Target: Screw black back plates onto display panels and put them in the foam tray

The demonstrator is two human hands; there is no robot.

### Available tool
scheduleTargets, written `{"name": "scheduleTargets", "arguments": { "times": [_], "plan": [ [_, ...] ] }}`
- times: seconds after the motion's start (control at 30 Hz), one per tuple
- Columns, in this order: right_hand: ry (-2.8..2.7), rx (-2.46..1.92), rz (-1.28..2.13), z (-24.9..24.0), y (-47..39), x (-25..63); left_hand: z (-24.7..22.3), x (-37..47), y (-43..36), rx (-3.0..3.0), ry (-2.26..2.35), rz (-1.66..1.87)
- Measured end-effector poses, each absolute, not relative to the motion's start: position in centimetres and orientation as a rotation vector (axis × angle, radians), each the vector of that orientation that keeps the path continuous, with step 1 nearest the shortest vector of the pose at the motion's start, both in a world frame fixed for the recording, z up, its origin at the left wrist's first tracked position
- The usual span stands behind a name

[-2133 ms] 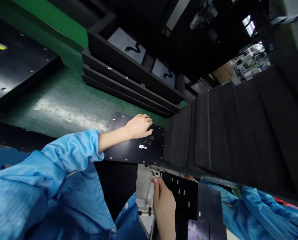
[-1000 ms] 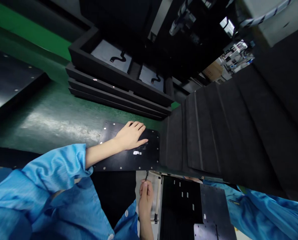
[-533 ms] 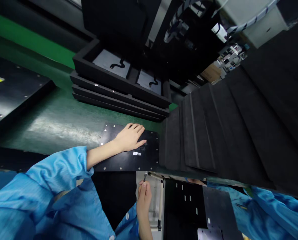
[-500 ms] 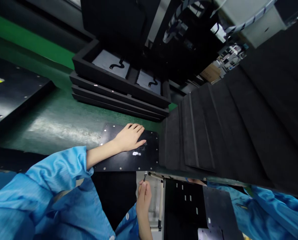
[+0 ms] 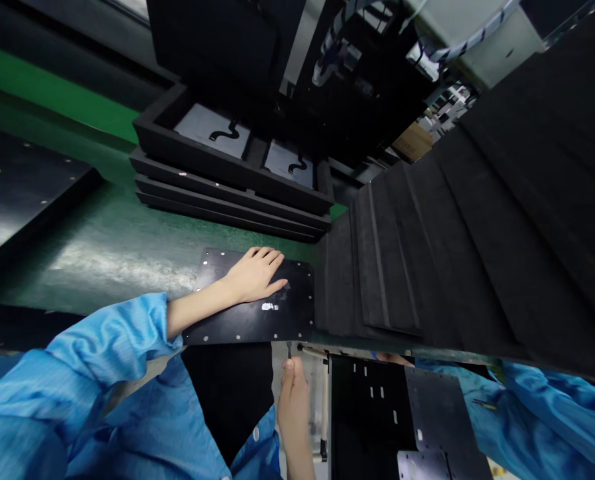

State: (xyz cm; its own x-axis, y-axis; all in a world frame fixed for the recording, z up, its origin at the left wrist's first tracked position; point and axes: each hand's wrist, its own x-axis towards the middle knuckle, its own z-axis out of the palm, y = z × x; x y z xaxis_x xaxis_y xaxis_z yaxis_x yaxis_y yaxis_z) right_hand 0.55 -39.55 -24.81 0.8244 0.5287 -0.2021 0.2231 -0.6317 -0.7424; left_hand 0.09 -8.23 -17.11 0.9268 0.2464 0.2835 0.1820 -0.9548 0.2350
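Note:
My left hand [image 5: 254, 275] lies flat with its fingers spread on a black plate [image 5: 237, 320] that has pale round spots along its edges. A small white mark shows on the plate below the thumb. Under the plate's front edge, my right hand [image 5: 294, 387] is closed on a thin dark tool [image 5: 290, 349], whose upper end points toward that edge. Whether the tool's tip touches the plate, I cannot tell.
Black foam trays [image 5: 227, 193] are stacked behind the plate, the top one holding two grey panels [image 5: 212, 131] with black cables. Large dark foam sheets [image 5: 407, 247] lean at the right. Another dark plate [image 5: 22, 180] lies left. A co-worker's blue sleeve [image 5: 552, 413] shows at lower right.
The view has shifted slightly. My right hand has moved a little to the right with the thin tool, which now stands more upright. My left hand has stayed on the plate.

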Motion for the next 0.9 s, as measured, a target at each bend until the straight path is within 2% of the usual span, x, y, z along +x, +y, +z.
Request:
{"name": "scheduleTargets", "arguments": {
  "times": [0.17,0.43,0.73,0.9],
  "plan": [
    [-0.66,-2.455,0.605,-20.2,-39.9,1.8,-16.6,-0.7,-9.5,2.86,0.347,0.4],
    [-0.801,-2.694,0.786,-16.1,-39.7,3.4,-18.3,-7.1,-17.6,2.997,0.207,0.274],
    [-0.994,-2.545,0.612,-16.1,-39.8,3.9,-17.1,-6.9,-18.0,3.235,0.157,0.136],
    [-0.987,-2.477,0.521,-16.9,-40.0,3.8,-12.6,-6.3,-17.5,3.135,0.136,0.228]
  ]
}}
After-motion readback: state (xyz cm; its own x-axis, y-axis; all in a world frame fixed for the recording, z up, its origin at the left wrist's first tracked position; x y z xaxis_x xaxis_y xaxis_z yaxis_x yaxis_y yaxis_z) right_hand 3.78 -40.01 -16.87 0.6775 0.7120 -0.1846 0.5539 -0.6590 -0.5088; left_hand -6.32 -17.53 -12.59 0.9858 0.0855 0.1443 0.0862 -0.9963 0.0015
